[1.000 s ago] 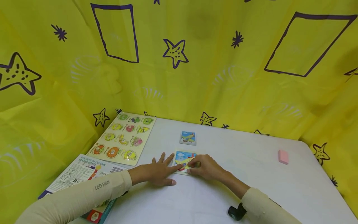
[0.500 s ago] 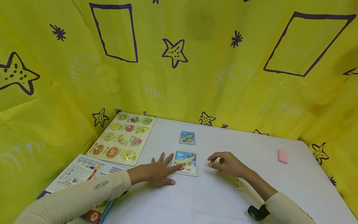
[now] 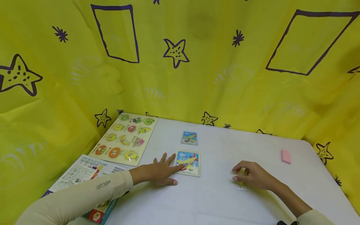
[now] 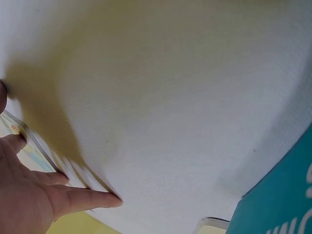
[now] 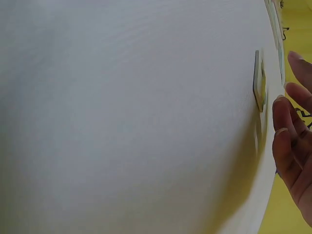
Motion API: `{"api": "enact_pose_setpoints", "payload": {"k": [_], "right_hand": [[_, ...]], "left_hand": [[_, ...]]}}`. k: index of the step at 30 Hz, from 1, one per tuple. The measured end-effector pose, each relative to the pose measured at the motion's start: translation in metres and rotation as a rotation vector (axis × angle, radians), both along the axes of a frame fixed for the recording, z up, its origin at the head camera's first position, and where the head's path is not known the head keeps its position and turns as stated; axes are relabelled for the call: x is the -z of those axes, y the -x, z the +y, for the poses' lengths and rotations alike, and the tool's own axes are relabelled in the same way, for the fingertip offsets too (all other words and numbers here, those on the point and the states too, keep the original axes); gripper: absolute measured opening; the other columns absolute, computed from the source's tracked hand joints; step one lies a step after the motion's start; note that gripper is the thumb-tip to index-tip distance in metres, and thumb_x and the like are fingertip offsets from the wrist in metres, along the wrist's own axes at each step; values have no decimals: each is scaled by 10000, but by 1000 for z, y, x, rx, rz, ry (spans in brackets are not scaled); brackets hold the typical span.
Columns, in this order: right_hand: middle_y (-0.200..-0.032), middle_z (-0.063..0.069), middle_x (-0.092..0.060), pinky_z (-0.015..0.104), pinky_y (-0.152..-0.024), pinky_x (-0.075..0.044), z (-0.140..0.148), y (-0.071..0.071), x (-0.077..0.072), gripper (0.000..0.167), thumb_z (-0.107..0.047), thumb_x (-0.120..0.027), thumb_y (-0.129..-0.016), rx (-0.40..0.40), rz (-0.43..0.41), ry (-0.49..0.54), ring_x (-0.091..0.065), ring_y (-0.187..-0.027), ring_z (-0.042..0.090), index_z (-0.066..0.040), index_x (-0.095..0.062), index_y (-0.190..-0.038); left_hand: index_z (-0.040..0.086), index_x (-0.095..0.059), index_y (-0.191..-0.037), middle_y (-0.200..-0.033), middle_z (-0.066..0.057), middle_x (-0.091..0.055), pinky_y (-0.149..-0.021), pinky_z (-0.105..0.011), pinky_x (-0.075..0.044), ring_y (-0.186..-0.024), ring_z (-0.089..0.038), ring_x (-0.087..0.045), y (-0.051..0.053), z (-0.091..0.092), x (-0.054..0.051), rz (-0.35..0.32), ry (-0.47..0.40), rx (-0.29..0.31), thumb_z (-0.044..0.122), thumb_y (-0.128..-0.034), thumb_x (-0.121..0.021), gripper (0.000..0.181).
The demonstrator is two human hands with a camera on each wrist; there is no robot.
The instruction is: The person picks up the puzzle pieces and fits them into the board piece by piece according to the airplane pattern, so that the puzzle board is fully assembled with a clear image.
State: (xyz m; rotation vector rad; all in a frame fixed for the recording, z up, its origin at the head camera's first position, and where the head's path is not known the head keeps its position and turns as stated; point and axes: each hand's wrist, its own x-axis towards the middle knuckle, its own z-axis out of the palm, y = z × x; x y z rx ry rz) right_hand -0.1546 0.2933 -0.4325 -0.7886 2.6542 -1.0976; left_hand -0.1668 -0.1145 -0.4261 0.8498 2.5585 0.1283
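Note:
My left hand lies with its fingers spread, the index fingertip on a small airplane jigsaw puzzle in a pale frame. A white patch shows in the lower part of its picture. In the left wrist view, the fingers of the left hand reach across the puzzle's edge. My right hand hovers with loosely bent fingers above a loose puzzle piece, which it partly hides. Nothing shows between the fingers of the right hand in the right wrist view. Behind the puzzle lies a smaller airplane picture.
A fruit picture board lies at the back left. Boxes are stacked in front of it, partly under the left forearm. Far right on the white table lies a pink block. A yellow curtain encloses the back and sides.
My right hand has left the puzzle and moved right, to above the loose piece. The left hand has stayed on the puzzle.

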Motion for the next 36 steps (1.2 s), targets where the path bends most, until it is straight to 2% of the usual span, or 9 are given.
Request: {"api": "enact_pose_setpoints", "payload": {"k": [5, 10, 14, 22, 30, 36], "right_hand": [[-944, -76, -650, 206, -588, -436, 13, -14, 1, 287, -354, -834, -817, 47, 103, -101, -474, -650, -18, -183, -699, -1004], [-944, -117, -622, 213, -646, -432, 14, -23, 3, 387, -440, -854, -764, 144, 126, -185, -481, -715, -15, -197, -704, -1025], [-947, -128, -626, 216, -660, -434, 12, -27, 4, 391, -416, -861, -757, 179, 144, -200, -486, -738, -24, -193, -710, -1040], [-937, -88, -638, 206, -602, -418, 11, -30, 9, 290, -297, -849, -797, 105, 148, -107, -452, -673, -23, -153, -705, -1003], [-875, -92, -606, 203, -575, -424, 10, -30, 6, 273, -286, -827, -824, 85, 35, -91, -462, -609, -19, -188, -608, -955], [-859, -78, -599, 194, -525, -407, 8, -30, 4, 157, -171, -766, -889, 24, 51, -33, -431, -587, -50, -164, -643, -987]], "left_hand": [[427, -223, -1587, -1690, -158, -73, -1094, -753, -236, -1501, -543, -100, 0, 1, 2, 5, -12, 4, 627, -968, -501, 707], [430, -220, -1587, -1690, -161, -71, -1090, -757, -235, -1501, -542, -96, 0, 0, 2, 5, -18, 2, 614, -973, -509, 704], [427, -232, -1585, -1691, -155, -80, -1091, -752, -242, -1503, -537, -103, 0, 0, 1, 11, -21, 2, 620, -968, -513, 705], [419, -254, -1582, -1689, -151, -102, -1091, -745, -254, -1503, -533, -119, -1, -1, -1, 20, -26, 1, 631, -957, -521, 712], [419, -252, -1582, -1688, -158, -98, -1090, -753, -244, -1502, -539, -112, -1, -1, -1, 15, -25, -2, 623, -957, -529, 714], [418, -243, -1585, -1687, -163, -96, -1088, -754, -244, -1500, -541, -112, 0, 0, -1, 9, -25, -3, 616, -960, -529, 715]]}}
